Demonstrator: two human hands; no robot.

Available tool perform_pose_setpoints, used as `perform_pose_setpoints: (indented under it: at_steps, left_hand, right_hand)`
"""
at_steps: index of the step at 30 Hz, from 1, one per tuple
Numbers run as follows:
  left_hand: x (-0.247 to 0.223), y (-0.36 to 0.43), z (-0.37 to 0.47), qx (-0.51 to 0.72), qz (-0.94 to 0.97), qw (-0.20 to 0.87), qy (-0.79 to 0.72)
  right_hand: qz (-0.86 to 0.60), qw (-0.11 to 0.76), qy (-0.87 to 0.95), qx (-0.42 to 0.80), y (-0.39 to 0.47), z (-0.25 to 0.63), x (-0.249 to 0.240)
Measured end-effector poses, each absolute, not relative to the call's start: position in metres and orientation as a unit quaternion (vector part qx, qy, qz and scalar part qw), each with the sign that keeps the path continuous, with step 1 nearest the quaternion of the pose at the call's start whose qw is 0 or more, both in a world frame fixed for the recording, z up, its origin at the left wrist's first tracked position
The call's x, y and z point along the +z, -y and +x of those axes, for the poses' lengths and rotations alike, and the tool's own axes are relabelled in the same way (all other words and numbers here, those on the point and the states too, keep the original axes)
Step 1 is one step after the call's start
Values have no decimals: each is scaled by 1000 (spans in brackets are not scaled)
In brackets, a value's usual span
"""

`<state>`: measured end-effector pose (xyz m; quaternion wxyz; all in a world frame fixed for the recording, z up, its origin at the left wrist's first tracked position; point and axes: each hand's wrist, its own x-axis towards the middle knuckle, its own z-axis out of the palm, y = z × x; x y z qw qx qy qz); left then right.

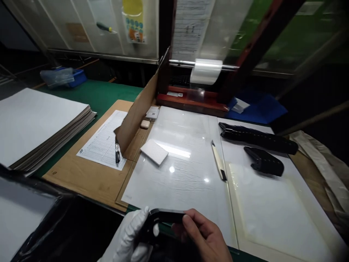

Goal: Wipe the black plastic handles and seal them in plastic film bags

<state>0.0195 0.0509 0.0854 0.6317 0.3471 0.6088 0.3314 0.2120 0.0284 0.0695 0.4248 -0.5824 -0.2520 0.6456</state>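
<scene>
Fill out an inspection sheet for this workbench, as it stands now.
Surface: glossy white mat on a green bench, glare spots.
Job's things: flat black part held by both hands; two more black parts on the right.
Clutter: pen on a printed form, white pad, knife, stack of grey boards.
Grippers: left hand in white glove, right hand bare, both gripping.
Cables: nothing seen.
Surroundings: film roll on a rail, cardboard divider.

Gloved left hand (133,236) and bare right hand (203,236) meet low, fingers curled closed.
</scene>
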Motion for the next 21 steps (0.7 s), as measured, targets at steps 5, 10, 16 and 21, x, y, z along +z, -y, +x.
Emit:
perform_pose_setpoints:
  at_steps: [5, 10, 16, 21]
  left_hand:
    - [75, -48, -12, 332, 399, 638, -569]
    - [65, -54, -43, 399, 401, 508, -649]
    - [71, -72, -21, 420, 505, 410, -633]
    - [60, -77, 17, 445, 593, 376, -556]
  right_hand:
    - [-550, 361, 391, 644, -57, 205, 78]
    - [-558, 363, 672, 325, -153, 175, 74]
    - [-549, 360, 709, 255, -185, 151, 50]
    - [-620, 398, 638, 222, -101, 197, 75]
